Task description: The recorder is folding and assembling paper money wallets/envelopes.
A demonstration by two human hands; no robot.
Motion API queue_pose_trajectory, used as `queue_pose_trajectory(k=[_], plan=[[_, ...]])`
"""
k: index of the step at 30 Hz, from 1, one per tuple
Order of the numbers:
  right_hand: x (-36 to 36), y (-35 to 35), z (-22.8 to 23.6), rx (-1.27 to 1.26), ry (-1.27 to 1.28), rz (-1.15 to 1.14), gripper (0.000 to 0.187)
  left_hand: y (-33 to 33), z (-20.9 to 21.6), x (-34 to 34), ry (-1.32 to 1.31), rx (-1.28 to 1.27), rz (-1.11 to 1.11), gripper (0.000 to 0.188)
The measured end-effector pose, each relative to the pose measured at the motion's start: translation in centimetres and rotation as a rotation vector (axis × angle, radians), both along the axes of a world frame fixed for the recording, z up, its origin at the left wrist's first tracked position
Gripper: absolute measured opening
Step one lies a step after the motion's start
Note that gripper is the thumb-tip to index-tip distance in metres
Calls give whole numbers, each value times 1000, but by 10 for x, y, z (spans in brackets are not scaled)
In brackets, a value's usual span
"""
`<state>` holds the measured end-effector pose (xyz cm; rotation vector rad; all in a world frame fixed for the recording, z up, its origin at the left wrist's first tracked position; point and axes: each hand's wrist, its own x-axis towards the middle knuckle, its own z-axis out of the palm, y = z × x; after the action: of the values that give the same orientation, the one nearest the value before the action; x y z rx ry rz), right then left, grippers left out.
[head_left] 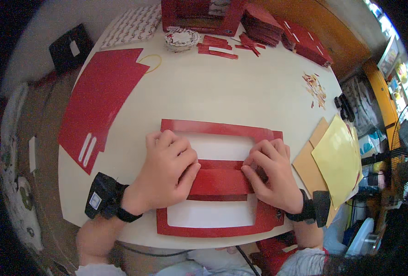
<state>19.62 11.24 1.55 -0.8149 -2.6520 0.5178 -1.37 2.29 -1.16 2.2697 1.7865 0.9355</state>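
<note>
A red cardboard box blank (220,184) with two window openings lies at the near edge of the table in front of me. White shows through both windows. Its middle band is bent up along creases into a raised fold. At the left end of that band, my left hand (165,168) has thumb and fingers closed on the card. My right hand (273,172) pinches the band's other end, thumb toward the middle. The card edges beneath the fingers are hidden. Each wrist wears a black strap with a small device.
On the left lies a flat red cardboard sheet (98,99) near a yellow loop (153,63). Far back stand a red windowed box (181,23) and stacked red card (261,27). Small scraps (315,89) and yellow sheets (335,156) are at the right.
</note>
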Motion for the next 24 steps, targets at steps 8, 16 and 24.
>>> queue_pose_trajectory(k=[8,16,24], plan=[[2,0,1,11,-16,40,11,1,2,5,-10,29,-47,11],[3,3,3,-17,-51,76,12,-1,0,8,0,75,-67,12],[3,2,3,-42,-35,63,11,-1,-3,7,5,73,-84,11]])
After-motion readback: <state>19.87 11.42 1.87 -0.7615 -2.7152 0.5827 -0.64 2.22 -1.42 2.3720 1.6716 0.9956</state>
